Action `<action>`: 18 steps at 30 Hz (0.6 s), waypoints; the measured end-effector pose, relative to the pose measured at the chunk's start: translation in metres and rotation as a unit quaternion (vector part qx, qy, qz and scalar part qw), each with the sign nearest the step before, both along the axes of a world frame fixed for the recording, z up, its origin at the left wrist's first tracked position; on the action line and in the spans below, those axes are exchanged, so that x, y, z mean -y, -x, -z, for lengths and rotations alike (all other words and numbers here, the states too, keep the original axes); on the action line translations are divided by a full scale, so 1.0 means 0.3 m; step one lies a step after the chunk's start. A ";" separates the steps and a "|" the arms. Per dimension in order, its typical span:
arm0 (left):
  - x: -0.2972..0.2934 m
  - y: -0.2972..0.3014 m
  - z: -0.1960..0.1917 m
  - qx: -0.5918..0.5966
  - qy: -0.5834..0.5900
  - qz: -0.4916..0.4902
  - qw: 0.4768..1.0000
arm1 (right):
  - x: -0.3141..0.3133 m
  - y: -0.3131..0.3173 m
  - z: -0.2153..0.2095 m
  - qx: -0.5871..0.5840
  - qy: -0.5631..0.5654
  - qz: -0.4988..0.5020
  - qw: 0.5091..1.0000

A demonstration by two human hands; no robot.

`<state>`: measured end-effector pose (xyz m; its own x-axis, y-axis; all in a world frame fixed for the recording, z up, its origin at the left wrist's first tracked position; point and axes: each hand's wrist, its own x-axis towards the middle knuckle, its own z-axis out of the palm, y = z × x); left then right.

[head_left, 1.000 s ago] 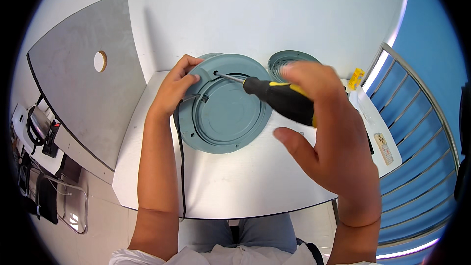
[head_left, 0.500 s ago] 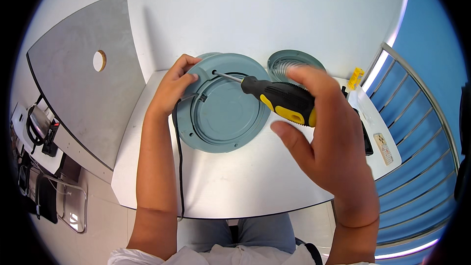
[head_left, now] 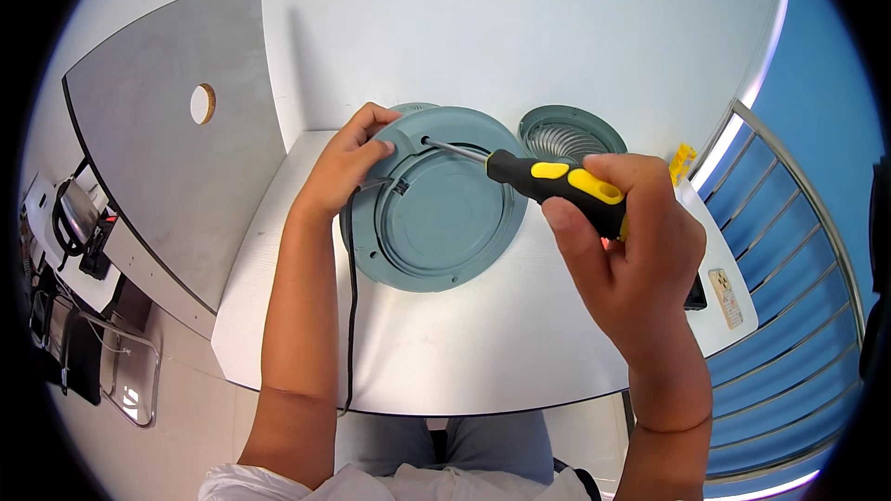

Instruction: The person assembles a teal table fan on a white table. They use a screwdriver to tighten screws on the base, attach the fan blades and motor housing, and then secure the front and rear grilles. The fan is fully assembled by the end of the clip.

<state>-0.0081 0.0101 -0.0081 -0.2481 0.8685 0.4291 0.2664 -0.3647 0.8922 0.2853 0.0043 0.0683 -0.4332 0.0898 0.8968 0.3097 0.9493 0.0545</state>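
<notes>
My left hand (head_left: 351, 162) grips the upper left rim of a round grey-green plastic base (head_left: 436, 213), which is tilted up with its ringed underside facing me. A black cord (head_left: 353, 315) comes out of its left side and hangs past the table's front edge. In my right hand (head_left: 640, 260) is a screwdriver (head_left: 557, 187) with a black and yellow handle, my thumb and fingers closed round the handle's end. The metal shaft points left, its tip in a hole near the base's upper rim. Whether a screw sits in that hole is hidden.
A round grey-green grille (head_left: 573, 133) lies behind on the white table (head_left: 445, 353). A yellow object (head_left: 682, 162) and a pale remote control (head_left: 726, 299) are at the right, near a metal railing (head_left: 789, 223). A grey panel (head_left: 176, 130) stands at the left.
My right fingers have come down from being lifted and now close on the screwdriver handle. The handle has turned, showing its yellow patches elsewhere. The whole view has shifted slightly.
</notes>
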 end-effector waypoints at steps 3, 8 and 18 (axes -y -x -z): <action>0.008 -0.004 -0.007 -0.003 0.007 -0.009 1.000 | 0.034 -0.034 -0.029 0.122 0.040 0.024 0.992; 0.000 0.006 0.006 -0.009 -0.001 -0.011 1.000 | 0.019 -0.042 -0.043 0.160 -0.012 -0.042 0.986; 0.000 -0.001 -0.005 0.010 0.015 -0.013 1.000 | 0.029 -0.007 -0.035 0.094 0.062 0.017 0.993</action>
<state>-0.0077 0.0102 -0.0067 -0.2796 0.8741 0.3971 0.2583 -0.3299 0.9080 0.2873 -0.0045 0.0789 -0.5873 0.2128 0.7809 0.3374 0.9414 -0.0028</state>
